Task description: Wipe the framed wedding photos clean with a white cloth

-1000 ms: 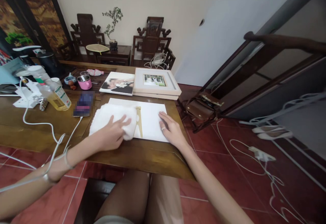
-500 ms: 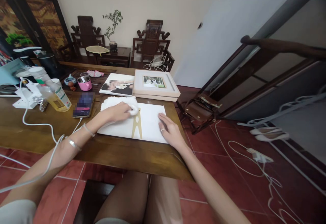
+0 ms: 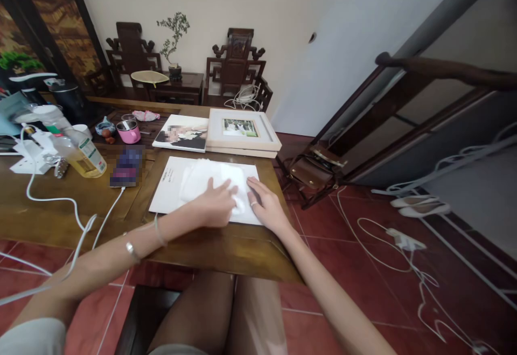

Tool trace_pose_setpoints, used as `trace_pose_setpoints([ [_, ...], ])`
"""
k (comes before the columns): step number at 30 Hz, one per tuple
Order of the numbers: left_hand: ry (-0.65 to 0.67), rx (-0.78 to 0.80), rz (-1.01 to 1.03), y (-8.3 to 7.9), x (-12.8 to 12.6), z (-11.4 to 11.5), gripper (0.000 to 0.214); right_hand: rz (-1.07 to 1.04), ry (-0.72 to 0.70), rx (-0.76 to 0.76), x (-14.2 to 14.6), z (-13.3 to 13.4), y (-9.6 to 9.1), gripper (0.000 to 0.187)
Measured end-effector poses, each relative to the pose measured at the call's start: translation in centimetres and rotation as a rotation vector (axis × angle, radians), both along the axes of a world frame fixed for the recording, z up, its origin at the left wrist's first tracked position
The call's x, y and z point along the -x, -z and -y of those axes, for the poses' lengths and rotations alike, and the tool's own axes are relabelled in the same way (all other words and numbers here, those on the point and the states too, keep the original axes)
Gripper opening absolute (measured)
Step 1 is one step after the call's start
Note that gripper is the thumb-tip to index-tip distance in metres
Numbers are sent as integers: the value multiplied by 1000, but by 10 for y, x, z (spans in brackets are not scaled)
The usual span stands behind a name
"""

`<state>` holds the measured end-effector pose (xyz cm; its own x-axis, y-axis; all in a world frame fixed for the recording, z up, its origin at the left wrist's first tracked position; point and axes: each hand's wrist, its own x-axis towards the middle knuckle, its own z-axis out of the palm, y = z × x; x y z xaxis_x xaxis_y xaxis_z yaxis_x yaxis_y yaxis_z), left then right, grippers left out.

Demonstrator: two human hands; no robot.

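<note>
A flat white board or album cover lies on the wooden table, with small dark print near its left edge. Spread over its middle is a crumpled white cloth, which hides the golden figure seen there before. My left hand presses on the cloth near the board's front edge, fingers bent into it. At the board's right edge rests my right hand, its fingers stretched out and holding nothing.
Behind the board lie a photo book and a boxed framed picture. To the left are a phone on a cable, a bottle of yellow liquid, a pink cup and a power strip. The table's edge is near me.
My left hand has wiped the cloth from the board's upper left toward its front right, covering the golden figure and baring the print. My right hand has stayed at the right edge.
</note>
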<state>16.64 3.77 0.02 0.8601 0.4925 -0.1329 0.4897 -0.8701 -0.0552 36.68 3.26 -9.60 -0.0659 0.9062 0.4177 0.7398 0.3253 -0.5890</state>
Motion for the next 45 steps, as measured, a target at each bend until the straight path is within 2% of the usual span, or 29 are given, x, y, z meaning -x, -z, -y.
trace_pose_setpoints([
  [3,103,-39,11,1,16,41,31,-19,-14,-6,0,0,0,44],
  [6,119,-29,32,2,20,52,29,-21,-20,-6,0,0,0,44],
  [9,39,-27,33,4,8,30,32,-9,-3,-1,1,0,-1,44],
  [12,-72,16,9,5,-10,-9,35,-3,-1,4,1,0,-1,44],
  [15,-112,23,43,8,-23,-44,39,-5,-3,5,1,1,-2,44],
  [18,-103,-23,68,12,-29,-57,41,-8,-2,10,1,1,-3,44],
  [21,-68,-63,56,15,-26,-43,37,-5,-9,6,0,0,-2,44],
  [27,4,-61,83,15,-2,35,30,-47,-20,8,-1,-1,0,46],
  [30,31,-51,106,15,6,56,29,-80,-26,14,0,0,-1,46],
  [32,30,-58,115,16,5,53,29,-120,-17,27,0,-1,-1,44],
  [34,24,-77,132,18,2,42,28,-205,14,51,-1,-2,0,42],
  [39,50,-106,191,22,-13,17,29,-543,105,93,-3,-5,1,39],
  [42,128,-68,212,22,-17,24,28,-670,116,144,-3,-5,-1,43],
  [45,212,-26,218,16,-15,44,27,-709,120,178,-4,-4,-4,43],
])
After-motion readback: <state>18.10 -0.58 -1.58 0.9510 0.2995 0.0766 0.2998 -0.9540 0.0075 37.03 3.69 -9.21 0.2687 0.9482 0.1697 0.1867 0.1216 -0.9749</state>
